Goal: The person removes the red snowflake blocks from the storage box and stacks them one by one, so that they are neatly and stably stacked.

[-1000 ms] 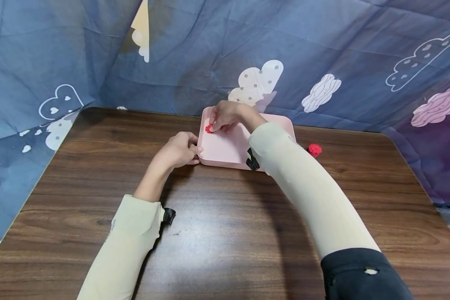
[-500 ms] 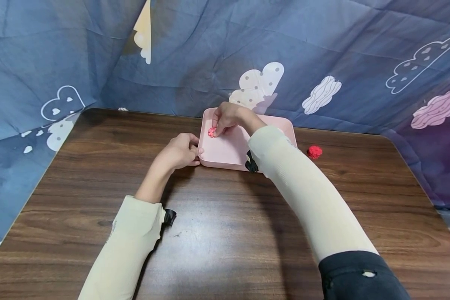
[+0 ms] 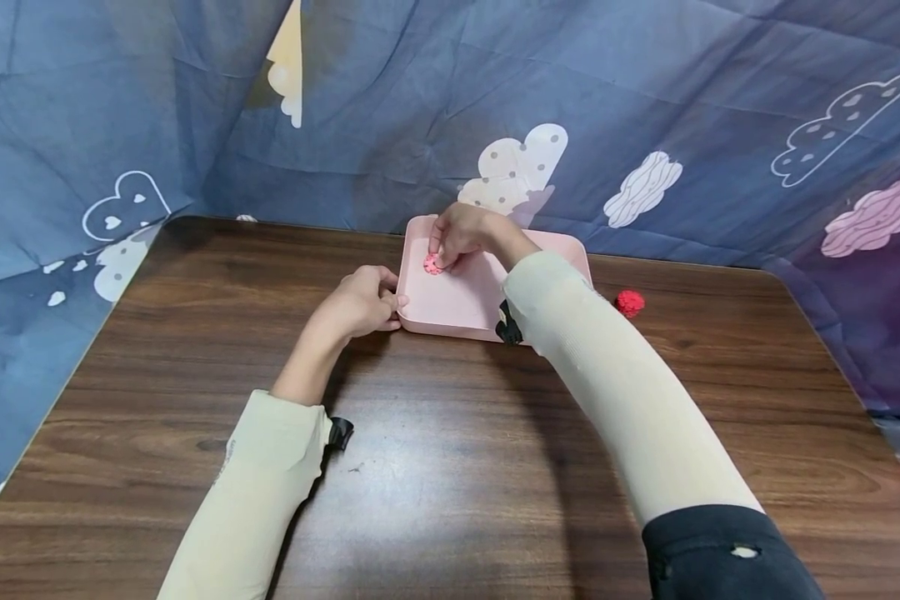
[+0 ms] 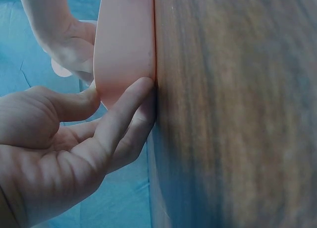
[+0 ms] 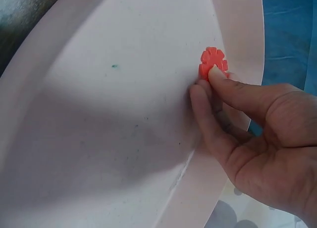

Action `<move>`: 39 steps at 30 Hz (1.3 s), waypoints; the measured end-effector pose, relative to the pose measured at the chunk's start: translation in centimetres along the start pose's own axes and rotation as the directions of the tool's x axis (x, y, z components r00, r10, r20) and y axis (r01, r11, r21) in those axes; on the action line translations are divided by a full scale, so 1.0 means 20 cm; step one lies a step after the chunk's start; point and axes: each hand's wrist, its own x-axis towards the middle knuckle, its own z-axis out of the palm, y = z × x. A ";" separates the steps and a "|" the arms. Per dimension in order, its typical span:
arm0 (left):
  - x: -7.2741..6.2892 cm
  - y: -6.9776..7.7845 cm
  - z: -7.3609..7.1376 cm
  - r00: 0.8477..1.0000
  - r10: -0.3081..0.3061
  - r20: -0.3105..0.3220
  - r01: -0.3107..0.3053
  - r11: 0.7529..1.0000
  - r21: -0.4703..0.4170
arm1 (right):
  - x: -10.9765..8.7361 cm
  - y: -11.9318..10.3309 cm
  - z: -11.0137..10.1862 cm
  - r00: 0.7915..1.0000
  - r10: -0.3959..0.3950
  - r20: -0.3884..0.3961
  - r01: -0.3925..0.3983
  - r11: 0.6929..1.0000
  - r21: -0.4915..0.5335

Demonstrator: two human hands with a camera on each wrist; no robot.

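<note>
A shallow pink tray [image 3: 457, 304] stands at the far side of the wooden table. My left hand [image 3: 360, 300] holds its left front corner, thumb on the rim and fingers low on the outer wall, as the left wrist view shows. Over the tray's left part, my right hand [image 3: 465, 233] pinches a red notched plastic disc [image 5: 213, 62], a snowflake-type building disc, between thumb and fingers. In the right wrist view the disc's notched edge sticks out past the thumb; its lower part is covered by the fingertips.
A red knobbly ball-shaped cluster [image 3: 630, 303] sits on the table [image 3: 435, 450] to the right of the tray. Blue cloth with cloud prints [image 3: 390, 108] hangs right behind the table's back edge. My right forearm crosses over the tray's right front part.
My right hand has moved slightly to the right within the tray, carrying the red disc away from the left wall. The left hand stays on the tray corner.
</note>
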 end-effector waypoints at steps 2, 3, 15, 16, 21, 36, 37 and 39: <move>0.00 0.00 0.00 1.000 0.001 0.000 -0.001 1.000 -0.003 | -0.01 0.00 0.00 1.000 0.017 0.006 -0.017 1.000 0.023; 0.00 0.00 0.00 1.000 0.002 0.000 -0.002 1.000 -0.004 | -0.01 0.01 0.00 1.000 0.022 0.006 -0.022 0.999 0.033; -0.01 0.00 0.00 1.000 0.014 0.005 -0.014 1.000 0.003 | -0.10 0.07 -0.09 1.000 -0.007 -0.006 0.007 0.997 0.079; -0.01 0.00 0.00 1.000 0.014 0.006 -0.014 1.000 0.001 | -0.12 0.08 -0.10 1.000 -0.008 -0.011 0.008 0.998 0.066; -0.02 0.01 0.00 1.000 0.017 0.013 -0.017 1.000 0.000 | -0.18 0.12 -0.16 1.000 0.016 -0.014 -0.016 0.999 0.047; -0.01 0.00 0.00 0.999 0.030 0.022 -0.030 0.999 0.011 | -0.37 0.31 -0.32 0.999 0.032 -0.004 -0.032 0.997 0.076; -0.01 0.00 0.00 0.999 0.030 0.024 -0.030 0.999 0.011 | -0.38 0.33 -0.33 0.999 0.033 -0.004 -0.033 0.996 0.087; -0.01 -0.01 0.00 0.999 0.030 0.026 -0.030 0.999 0.011 | -0.40 0.37 -0.35 0.999 0.043 -0.012 -0.042 0.993 0.109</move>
